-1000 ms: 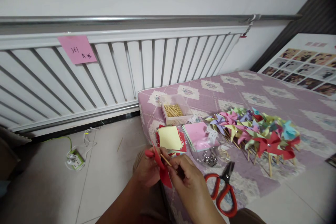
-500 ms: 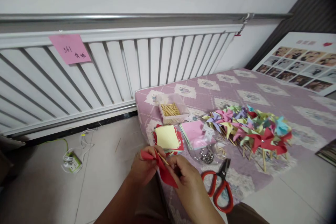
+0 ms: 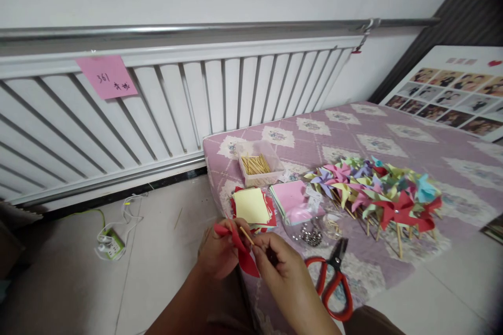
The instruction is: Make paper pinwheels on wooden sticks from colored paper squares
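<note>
Folded red paper [image 3: 244, 257], its corners curled like a pinwheel, is pinched in my left hand [image 3: 214, 257]. Close beside it, my right hand [image 3: 285, 272] grips the end of a short wooden stick [image 3: 247, 235] that points up and left at the paper. Whether the stick's tip touches the paper, I cannot tell. Beyond my hands lie a stack of yellow and red paper squares [image 3: 252, 206] and a stack with pink on top [image 3: 291, 198]. A plastic bag of shiny metal fasteners [image 3: 311, 235] rests to the right.
Red-handled scissors [image 3: 334, 278] lie right of my hands on the flowered purple cover [image 3: 271, 138]. A clear box [image 3: 261, 171] holds many sticks. Finished pinwheels [image 3: 373, 186] are heaped at right. On the floor at left is a green power strip [image 3: 113, 245]; a white radiator [image 3: 231, 89] stands behind.
The stick now shows more plainly between my hands, and the red paper has turned slightly. The whole view has shifted a little; both hands keep their grip.
</note>
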Action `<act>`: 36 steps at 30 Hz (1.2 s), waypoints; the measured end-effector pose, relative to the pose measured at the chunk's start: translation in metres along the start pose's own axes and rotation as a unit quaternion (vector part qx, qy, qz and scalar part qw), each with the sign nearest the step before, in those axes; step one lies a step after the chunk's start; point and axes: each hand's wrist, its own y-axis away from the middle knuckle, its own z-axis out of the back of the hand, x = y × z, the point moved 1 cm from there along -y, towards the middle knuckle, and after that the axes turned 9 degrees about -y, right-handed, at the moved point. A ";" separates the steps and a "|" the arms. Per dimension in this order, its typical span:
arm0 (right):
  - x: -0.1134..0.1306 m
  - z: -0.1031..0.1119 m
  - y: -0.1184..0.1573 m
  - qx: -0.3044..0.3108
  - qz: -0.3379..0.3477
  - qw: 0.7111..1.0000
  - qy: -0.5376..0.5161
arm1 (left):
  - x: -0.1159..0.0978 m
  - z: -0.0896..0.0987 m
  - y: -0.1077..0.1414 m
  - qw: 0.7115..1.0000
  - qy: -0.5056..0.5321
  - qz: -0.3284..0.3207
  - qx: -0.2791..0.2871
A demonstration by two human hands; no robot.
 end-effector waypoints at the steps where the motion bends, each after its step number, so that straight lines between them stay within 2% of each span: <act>1: 0.002 0.000 0.000 0.000 0.001 1.000 -0.005 | 0.000 0.000 0.000 1.000 0.003 0.004 0.002; 12: 0.007 -0.005 0.000 0.011 -0.038 0.998 -0.047 | 0.002 -0.005 0.000 1.000 0.013 0.010 0.020; 22: 0.007 -0.006 -0.001 0.035 -0.066 0.992 -0.097 | 0.003 -0.004 0.000 1.000 0.008 0.014 -0.013; 30: 0.004 -0.007 -0.001 0.027 -0.056 0.993 -0.101 | 0.002 -0.004 0.000 1.000 0.009 0.002 0.001; 36: 0.003 -0.007 -0.001 0.025 -0.052 0.994 -0.093 | 0.003 -0.003 0.000 0.999 -0.014 0.002 -0.029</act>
